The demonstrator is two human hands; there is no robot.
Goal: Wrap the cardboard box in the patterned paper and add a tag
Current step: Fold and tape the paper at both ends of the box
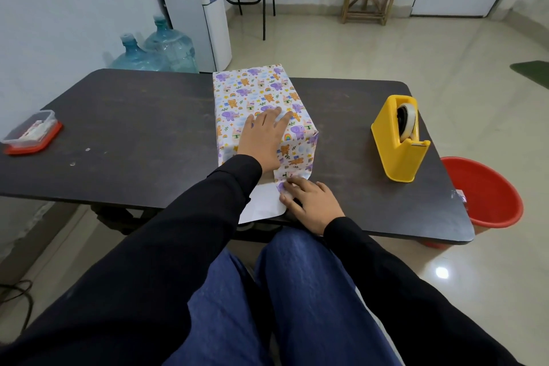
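End-fold under way: box (pixel 252 92) sits mid-desk (pixel 133 128). Left hand (pixel 263 137) lies flat on top, fingers straight. Right hand (pixel 315 202), at the box's near end, curls its fingers (pixel 292 184) onto the paper (pixel 263 205) flap. Next likely needs tape from the dispenser (pixel 399 140), right of the box.
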